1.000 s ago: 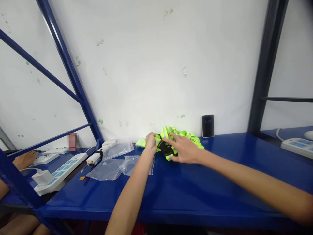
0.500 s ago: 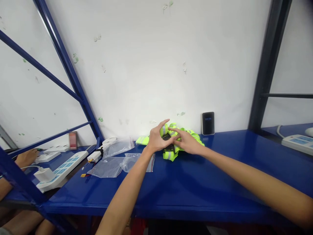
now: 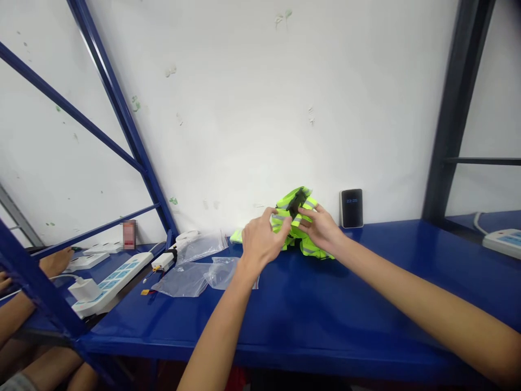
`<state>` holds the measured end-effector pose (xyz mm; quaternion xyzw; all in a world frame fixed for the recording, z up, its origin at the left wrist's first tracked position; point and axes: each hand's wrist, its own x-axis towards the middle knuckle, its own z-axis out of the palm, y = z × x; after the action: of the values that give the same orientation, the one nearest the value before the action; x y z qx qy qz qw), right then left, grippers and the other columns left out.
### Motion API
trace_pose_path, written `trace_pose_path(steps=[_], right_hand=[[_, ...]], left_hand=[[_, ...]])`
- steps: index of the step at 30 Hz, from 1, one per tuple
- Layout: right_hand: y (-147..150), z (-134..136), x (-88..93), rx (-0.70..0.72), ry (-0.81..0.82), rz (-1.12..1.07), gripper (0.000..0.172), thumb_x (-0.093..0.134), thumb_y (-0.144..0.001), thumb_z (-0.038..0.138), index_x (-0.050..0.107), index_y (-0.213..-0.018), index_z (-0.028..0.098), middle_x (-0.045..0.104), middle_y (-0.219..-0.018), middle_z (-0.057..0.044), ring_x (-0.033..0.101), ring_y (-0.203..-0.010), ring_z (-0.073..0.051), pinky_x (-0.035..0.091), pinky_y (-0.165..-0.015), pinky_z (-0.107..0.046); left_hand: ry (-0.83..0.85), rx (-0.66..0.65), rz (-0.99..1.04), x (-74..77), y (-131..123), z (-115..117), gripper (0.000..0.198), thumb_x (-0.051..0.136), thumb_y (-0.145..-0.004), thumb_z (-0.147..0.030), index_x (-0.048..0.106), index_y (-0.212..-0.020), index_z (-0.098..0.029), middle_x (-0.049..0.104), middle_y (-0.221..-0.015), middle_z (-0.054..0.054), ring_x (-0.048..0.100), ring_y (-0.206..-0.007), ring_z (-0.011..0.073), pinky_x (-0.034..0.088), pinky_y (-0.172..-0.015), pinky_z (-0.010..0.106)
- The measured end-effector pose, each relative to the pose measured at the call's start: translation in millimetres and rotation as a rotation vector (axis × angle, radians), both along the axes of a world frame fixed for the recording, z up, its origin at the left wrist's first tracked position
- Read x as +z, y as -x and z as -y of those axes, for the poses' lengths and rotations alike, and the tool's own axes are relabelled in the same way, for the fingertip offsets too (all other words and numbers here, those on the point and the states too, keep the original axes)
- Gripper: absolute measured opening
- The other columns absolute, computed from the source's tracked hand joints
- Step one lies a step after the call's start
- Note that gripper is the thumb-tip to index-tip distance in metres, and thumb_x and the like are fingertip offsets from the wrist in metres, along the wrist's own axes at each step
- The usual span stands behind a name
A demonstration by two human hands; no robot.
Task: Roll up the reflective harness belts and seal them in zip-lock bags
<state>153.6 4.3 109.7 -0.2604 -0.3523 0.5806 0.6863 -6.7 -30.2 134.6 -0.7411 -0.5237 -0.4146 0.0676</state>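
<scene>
A bundle of neon-yellow reflective straps with a black buckle is lifted off the blue shelf near the white wall. My left hand pinches the straps from the left side. From the right, my right hand grips the straps, fingers curled just under the buckle. Part of the bundle still trails onto the shelf.
Clear plastic bags lie left of my hands. A small dark device leans on the wall. White power strips and a charger sit at far left, where another person's hand rests. Another power strip is at far right.
Both hands have raised the strap bundle off the shelf; the black buckle now sits on top instead of lying low between my hands.
</scene>
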Motion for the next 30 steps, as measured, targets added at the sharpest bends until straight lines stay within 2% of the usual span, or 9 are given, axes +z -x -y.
trace_pose_path(steps=[5, 10, 12, 14, 17, 20, 22, 25, 30], right_hand=[[23, 15, 1.4, 0.061, -0.077, 0.080, 0.036, 0.076, -0.066, 0.020, 0.054, -0.095, 0.027, 0.071, -0.091, 0.005, 0.067, -0.076, -0.013, 0.055, -0.074, -0.027], [4, 31, 21.1, 0.154, -0.145, 0.545, 0.061, 0.071, -0.076, 0.029, 0.043, -0.130, 0.025, 0.074, -0.091, -0.005, 0.071, -0.067, -0.020, 0.059, -0.071, -0.037], [-12, 34, 35.0, 0.029, -0.199, 0.785, 0.060, 0.067, -0.080, 0.032, 0.044, -0.135, 0.022, 0.073, -0.075, -0.005, 0.068, -0.056, -0.021, 0.058, -0.062, -0.038], [-26, 32, 49.5, -0.232, -0.324, 0.939, 0.047, 0.063, -0.083, 0.036, 0.056, -0.126, 0.018, 0.071, -0.069, -0.007, 0.069, -0.060, -0.023, 0.058, -0.065, -0.040], [-40, 22, 70.3, -0.413, -0.623, 1.051, 0.054, 0.068, -0.078, 0.040, 0.056, -0.128, 0.023, 0.066, -0.118, -0.012, 0.063, -0.107, -0.029, 0.052, -0.090, -0.047], [-47, 12, 88.2, -0.286, -0.832, 1.198, 0.086, 0.078, -0.068, 0.044, 0.038, -0.143, 0.034, 0.027, -0.156, -0.005, 0.028, -0.141, -0.032, 0.034, -0.109, -0.054], [-48, 10, 97.3, -0.144, -0.883, 1.240, 0.092, 0.079, -0.067, 0.045, 0.033, -0.146, 0.035, 0.027, -0.156, -0.006, 0.026, -0.142, -0.032, 0.029, -0.111, -0.056], [-44, 15, 107.4, -0.035, -0.898, 1.183, 0.078, 0.074, -0.074, 0.043, 0.041, -0.143, 0.028, 0.051, -0.141, -0.010, 0.047, -0.128, -0.031, 0.037, -0.106, -0.053], [-27, 27, 124.6, -0.266, -0.922, 1.143, 0.061, 0.071, -0.076, 0.037, 0.054, -0.132, 0.025, 0.057, -0.133, -0.008, 0.054, -0.117, -0.030, 0.044, -0.100, -0.050]], left_hand=[[-0.010, -0.229, 0.227, -6.9, -6, -21, 0.045, 0.059, -0.083, -0.048, 0.053, -0.123, -0.026, 0.069, -0.098, 0.005, 0.064, -0.086, 0.0217, 0.046, -0.075, 0.031], [-0.186, -0.387, 0.468, 9.6, 15, -49, 0.039, 0.067, -0.079, -0.032, 0.059, -0.115, -0.019, 0.066, -0.113, 0.007, 0.062, -0.104, 0.0212, 0.045, -0.094, 0.033], [-0.206, -0.370, 0.509, 21.3, 26, -58, 0.040, 0.068, -0.078, -0.032, 0.060, -0.114, -0.017, 0.067, -0.110, 0.008, 0.062, -0.103, 0.0222, 0.046, -0.094, 0.035], [-0.189, -0.382, 0.483, 34.3, 34, -61, 0.042, 0.069, -0.077, -0.032, 0.061, -0.115, -0.016, 0.068, -0.110, 0.009, 0.063, -0.103, 0.0227, 0.047, -0.094, 0.036], [-0.108, -0.558, 0.282, 53.8, 37, -55, 0.044, 0.069, -0.078, -0.029, 0.060, -0.119, -0.018, 0.067, -0.116, 0.009, 0.062, -0.106, 0.0227, 0.047, -0.095, 0.035], [-0.065, -0.746, -0.005, 71.7, 32, -40, 0.038, 0.064, -0.082, -0.023, 0.061, -0.120, -0.021, 0.065, -0.120, 0.007, 0.061, -0.109, 0.0209, 0.046, -0.095, 0.034], [-0.152, -0.749, -0.141, 82.5, 29, -30, 0.033, 0.060, -0.084, -0.019, 0.063, -0.117, -0.023, 0.067, -0.113, 0.006, 0.062, -0.104, 0.0189, 0.047, -0.092, 0.033], [-0.392, -0.640, -0.182, 96.0, 25, -24, 0.028, 0.061, -0.084, -0.018, 0.064, -0.111, -0.023, 0.069, -0.102, 0.005, 0.064, -0.094, 0.0176, 0.048, -0.085, 0.032], [-0.655, -0.522, 0.085, 104.0, 16, -30, 0.017, 0.069, -0.080, -0.030, 0.064, -0.095, -0.021, 0.069, -0.093, 0.002, 0.064, -0.086, 0.0166, 0.048, -0.081, 0.030]])
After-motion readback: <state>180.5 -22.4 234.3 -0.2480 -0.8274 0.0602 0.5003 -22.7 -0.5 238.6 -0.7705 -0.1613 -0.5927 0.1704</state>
